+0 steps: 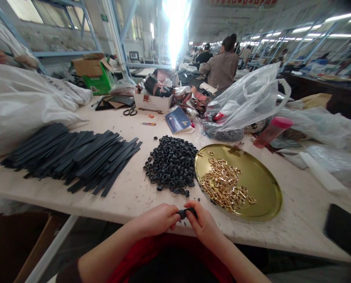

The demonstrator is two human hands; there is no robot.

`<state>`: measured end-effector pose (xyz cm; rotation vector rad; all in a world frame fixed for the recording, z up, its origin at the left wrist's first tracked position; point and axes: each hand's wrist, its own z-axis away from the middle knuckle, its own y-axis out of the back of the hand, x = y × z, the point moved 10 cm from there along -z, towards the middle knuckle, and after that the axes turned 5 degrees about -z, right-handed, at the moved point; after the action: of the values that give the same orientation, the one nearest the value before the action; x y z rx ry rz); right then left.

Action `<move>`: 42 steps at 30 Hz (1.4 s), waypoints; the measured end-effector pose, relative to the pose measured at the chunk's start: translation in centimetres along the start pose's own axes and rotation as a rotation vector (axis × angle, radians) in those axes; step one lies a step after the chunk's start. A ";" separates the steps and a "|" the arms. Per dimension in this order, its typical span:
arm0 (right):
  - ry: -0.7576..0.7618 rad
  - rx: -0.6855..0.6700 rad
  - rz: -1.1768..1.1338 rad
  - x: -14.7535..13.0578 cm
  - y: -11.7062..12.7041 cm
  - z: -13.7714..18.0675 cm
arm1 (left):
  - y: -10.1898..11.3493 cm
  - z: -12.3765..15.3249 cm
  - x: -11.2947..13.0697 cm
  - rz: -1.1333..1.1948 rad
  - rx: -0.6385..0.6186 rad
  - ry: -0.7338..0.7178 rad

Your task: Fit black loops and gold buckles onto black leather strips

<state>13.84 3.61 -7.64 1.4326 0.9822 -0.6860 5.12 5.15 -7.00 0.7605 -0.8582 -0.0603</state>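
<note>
My left hand [159,218] and my right hand [201,222] meet at the near edge of the table, both pinched on one small black loop [186,212] held between the fingertips. Just beyond them lies a heap of the same black loops [171,163]. To its right a round gold tray [262,194] holds several gold metal buckles [224,184]. A wide pile of flat black straps [75,157] covers the left part of the table.
A dark phone [344,230] lies at the right edge. Clear plastic bags [246,100], a pink-capped bottle [271,131], a blue booklet [178,120], scissors [130,112], a white box [153,101] and a white sack [22,106] crowd the back. A seated person [222,67] works beyond.
</note>
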 end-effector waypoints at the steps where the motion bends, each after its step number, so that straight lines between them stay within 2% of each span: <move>1: 0.002 -0.015 -0.009 0.0 -0.1 -0.1 | 0.1 0.0 0.0 -0.001 -0.002 -0.009; 6: 0.029 -0.088 -0.088 -0.8 -0.4 0.0 | 0.1 -0.4 -0.1 0.022 0.003 -0.020; 11: -0.036 -0.027 -0.176 -0.1 -0.2 0.3 | 0.0 -0.5 -0.5 -0.034 0.012 -0.007; 15: -0.010 0.029 -0.065 -0.4 0.2 0.2 | 0.2 -0.2 -0.6 -0.005 0.042 0.045; 21: 0.071 -0.007 0.010 -1.6 -0.1 0.0 | -0.6 -0.4 -0.1 0.019 0.041 0.058; 28: 0.002 -0.111 0.051 -0.5 -0.3 0.6 | 0.4 0.4 0.4 -0.106 0.050 -0.046; 37: 0.048 -0.040 0.037 -1.2 -1.0 0.1 | -0.4 -0.7 0.0 -0.117 0.059 -0.028; 40: 0.027 0.006 0.199 -0.6 -1.2 -0.7 | 0.3 -0.8 -0.8 -0.205 0.122 -0.007; 42: 0.047 0.055 0.385 -0.2 -0.9 -1.1 | 2.4 -0.5 -2.1 -0.319 0.243 0.043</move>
<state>12.80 4.65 -7.83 1.6347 0.6973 -0.3989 3.46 7.93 -7.08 1.1196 -0.7044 -0.2252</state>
